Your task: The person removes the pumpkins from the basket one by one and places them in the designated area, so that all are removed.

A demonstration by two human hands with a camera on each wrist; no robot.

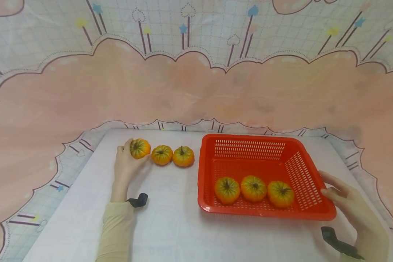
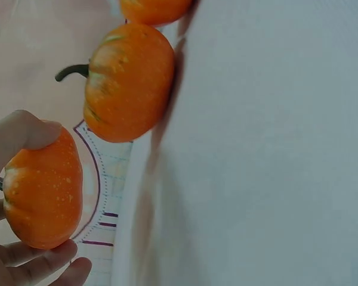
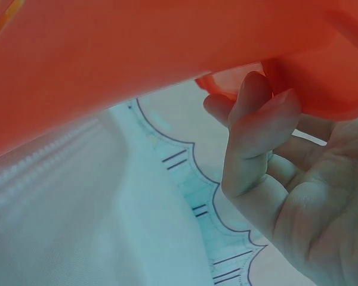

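My left hand (image 1: 126, 163) grips a small orange-and-green pumpkin (image 1: 140, 148) at the table's far left. In the left wrist view, thumb and fingers lie on opposite sides of this pumpkin (image 2: 45, 190), its stem facing the palm. Just to its right, two more pumpkins, a middle one (image 1: 162, 155) and a right one (image 1: 183, 157), sit side by side. A red plastic basket (image 1: 249, 138) stands right of centre, with three pumpkins (image 1: 253, 188) in a row near its front. My right hand (image 1: 350, 202) holds the basket's right rim; its curled fingers (image 3: 256, 131) show beneath the rim.
The white table (image 1: 170, 225) runs under everything. A cloth (image 1: 183, 87) with pink cloud shapes hangs behind and around it. Dark wrist-worn devices, one on the left (image 1: 139, 200) and one on the right (image 1: 338, 243), stick out beside the wrists.
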